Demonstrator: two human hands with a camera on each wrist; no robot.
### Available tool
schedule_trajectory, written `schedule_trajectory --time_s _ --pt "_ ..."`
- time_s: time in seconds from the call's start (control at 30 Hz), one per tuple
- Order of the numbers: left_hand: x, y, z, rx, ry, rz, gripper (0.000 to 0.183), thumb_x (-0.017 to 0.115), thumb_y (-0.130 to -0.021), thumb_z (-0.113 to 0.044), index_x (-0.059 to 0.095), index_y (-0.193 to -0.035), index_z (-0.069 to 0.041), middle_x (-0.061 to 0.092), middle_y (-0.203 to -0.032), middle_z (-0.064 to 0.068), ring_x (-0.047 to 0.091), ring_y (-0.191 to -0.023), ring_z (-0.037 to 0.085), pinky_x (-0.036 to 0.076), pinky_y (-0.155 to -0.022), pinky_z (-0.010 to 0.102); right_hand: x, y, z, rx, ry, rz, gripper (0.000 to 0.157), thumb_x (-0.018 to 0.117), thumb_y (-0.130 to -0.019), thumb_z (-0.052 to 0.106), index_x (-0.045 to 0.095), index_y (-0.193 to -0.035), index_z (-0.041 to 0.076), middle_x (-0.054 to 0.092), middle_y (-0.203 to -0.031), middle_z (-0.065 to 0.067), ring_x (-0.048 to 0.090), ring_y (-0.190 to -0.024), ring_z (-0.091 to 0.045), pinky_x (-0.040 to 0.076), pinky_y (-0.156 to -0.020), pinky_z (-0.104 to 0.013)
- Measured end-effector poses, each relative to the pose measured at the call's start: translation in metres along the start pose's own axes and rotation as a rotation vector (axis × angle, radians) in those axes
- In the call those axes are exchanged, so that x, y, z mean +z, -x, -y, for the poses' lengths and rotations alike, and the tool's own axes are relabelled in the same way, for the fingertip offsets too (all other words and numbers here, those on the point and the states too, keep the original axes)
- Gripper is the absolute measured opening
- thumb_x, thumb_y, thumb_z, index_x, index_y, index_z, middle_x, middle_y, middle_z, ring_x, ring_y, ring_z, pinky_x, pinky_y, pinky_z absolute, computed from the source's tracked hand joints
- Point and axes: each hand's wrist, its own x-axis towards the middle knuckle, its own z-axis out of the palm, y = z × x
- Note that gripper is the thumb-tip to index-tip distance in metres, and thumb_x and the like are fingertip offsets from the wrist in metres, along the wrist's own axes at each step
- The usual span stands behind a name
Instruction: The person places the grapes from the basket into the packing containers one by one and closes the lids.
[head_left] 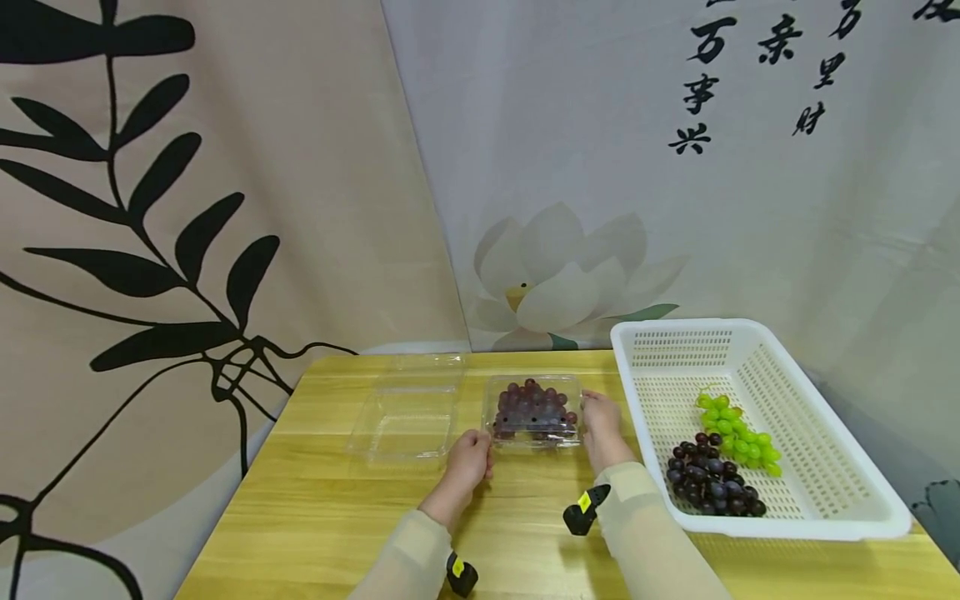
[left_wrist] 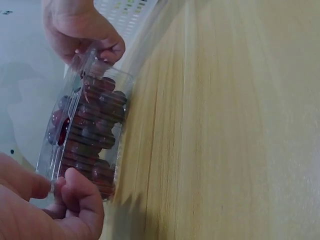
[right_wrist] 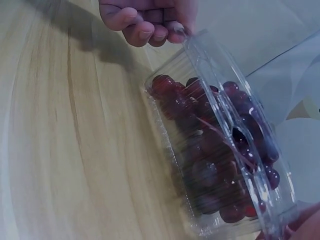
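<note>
A clear plastic clamshell box [head_left: 493,398] with its lid down stands on the table and holds a bunch of red grapes [head_left: 531,402]. My left hand [head_left: 469,458] pinches the rim at its left front corner between thumb and fingers. At the box's opposite end my right hand [head_left: 602,423] grips the rim. In the left wrist view, both the left hand [left_wrist: 70,207] and the right hand [left_wrist: 85,32] hold the two ends of the seam. The right wrist view shows the left hand's curled fingers [right_wrist: 145,34] at the far corner; the right hand there is mostly cut off.
An open, clear plastic box [head_left: 411,423] lies left of the filled one. On the right stands a white slotted basket [head_left: 795,528], with green grapes [head_left: 738,432] and dark grapes [head_left: 708,477] inside. Behind the wooden table [head_left: 300,517] hangs a printed cloth [head_left: 337,167].
</note>
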Motion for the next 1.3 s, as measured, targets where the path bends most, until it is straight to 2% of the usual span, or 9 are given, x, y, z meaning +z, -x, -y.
schedule_trajectory --time_s 0.13,0.37,0.47,0.53,0.63,0.8,0.93,1.13,1.3 --pt "0.0 0.0 0.0 -0.02 0.036 0.023 0.028 0.035 -0.102 -0.021 0.05 -0.097 0.002 0.044 -0.069 0.003 0.043 -0.057 0.012 0.044 -0.052 0.023 0.001 0.003 0.002 -0.004 -0.025 -0.029 0.045 0.04 -0.087 -0.003 0.049 -0.13 -0.009 0.043 -0.137 -0.026 0.038 -0.125 -0.034 0.035 -0.107 -0.041" --pt "0.003 -0.001 -0.004 -0.021 0.08 0.037 0.026 0.034 -0.102 -0.017 0.047 -0.11 0.004 0.043 -0.07 0.003 0.041 -0.058 0.012 0.042 -0.053 0.023 0.004 0.001 0.002 -0.037 -0.001 -0.044 0.04 0.044 -0.089 -0.003 0.052 -0.128 -0.01 0.044 -0.136 -0.028 0.039 -0.125 -0.035 0.035 -0.105 -0.04" --pt "0.007 -0.003 -0.006 -0.021 0.081 0.032 0.029 0.033 -0.103 -0.018 0.046 -0.116 0.005 0.043 -0.071 0.004 0.041 -0.059 0.013 0.042 -0.053 0.024 0.004 -0.004 0.004 -0.052 0.028 -0.033 0.042 0.04 -0.088 -0.004 0.052 -0.129 -0.008 0.044 -0.137 -0.027 0.042 -0.12 -0.034 0.04 -0.094 -0.033" --pt "0.01 -0.006 -0.007 -0.021 0.081 0.027 0.03 0.032 -0.104 -0.019 0.045 -0.117 0.005 0.043 -0.074 0.005 0.042 -0.06 0.013 0.042 -0.052 0.024 0.004 -0.006 0.005 -0.057 0.048 -0.027 0.046 0.036 -0.086 -0.005 0.052 -0.129 -0.006 0.043 -0.138 -0.026 0.042 -0.116 -0.032 0.038 -0.085 -0.028" --pt "0.014 -0.012 -0.009 -0.028 0.08 0.011 0.029 0.032 -0.104 -0.02 0.045 -0.116 0.004 0.046 -0.081 0.009 0.043 -0.06 0.013 0.042 -0.052 0.023 0.003 -0.009 0.007 -0.06 0.08 -0.023 0.05 0.032 -0.084 -0.007 0.052 -0.13 -0.005 0.041 -0.14 -0.025 0.04 -0.114 -0.032 0.035 -0.079 -0.027" --pt "0.018 -0.018 -0.01 -0.024 0.081 -0.027 0.028 0.031 -0.104 -0.02 0.045 -0.113 0.003 0.049 -0.093 0.016 0.045 -0.06 0.013 0.042 -0.05 0.022 0.005 -0.013 0.009 -0.066 0.128 -0.052 0.052 0.033 -0.082 -0.008 0.054 -0.129 -0.004 0.042 -0.142 -0.023 0.04 -0.12 -0.034 0.037 -0.089 -0.034" --pt "0.019 -0.021 -0.01 -0.023 0.089 -0.044 0.029 0.031 -0.104 -0.019 0.045 -0.113 0.004 0.047 -0.091 0.014 0.045 -0.06 0.013 0.041 -0.049 0.022 0.009 -0.016 0.01 -0.075 0.165 -0.092 0.051 0.035 -0.08 -0.008 0.057 -0.125 -0.004 0.046 -0.137 -0.023 0.042 -0.121 -0.035 0.039 -0.098 -0.04" --pt "0.02 -0.022 -0.009 -0.032 0.1 -0.036 0.03 0.03 -0.105 -0.02 0.044 -0.117 0.003 0.045 -0.088 0.012 0.044 -0.06 0.013 0.041 -0.049 0.023 0.011 -0.017 0.013 -0.09 0.236 -0.124 0.049 0.039 -0.077 -0.009 0.061 -0.121 -0.004 0.052 -0.131 -0.024 0.046 -0.116 -0.037 0.04 -0.093 -0.039" --pt "0.021 -0.022 -0.009 -0.031 0.104 -0.043 0.029 0.031 -0.104 -0.019 0.044 -0.118 0.003 0.046 -0.091 0.014 0.043 -0.059 0.012 0.041 -0.049 0.023 0.008 -0.013 0.018 -0.099 0.291 -0.089 0.045 0.039 -0.086 0.0 0.056 -0.127 -0.001 0.047 -0.138 -0.022 0.042 -0.125 -0.038 0.037 -0.102 -0.044"
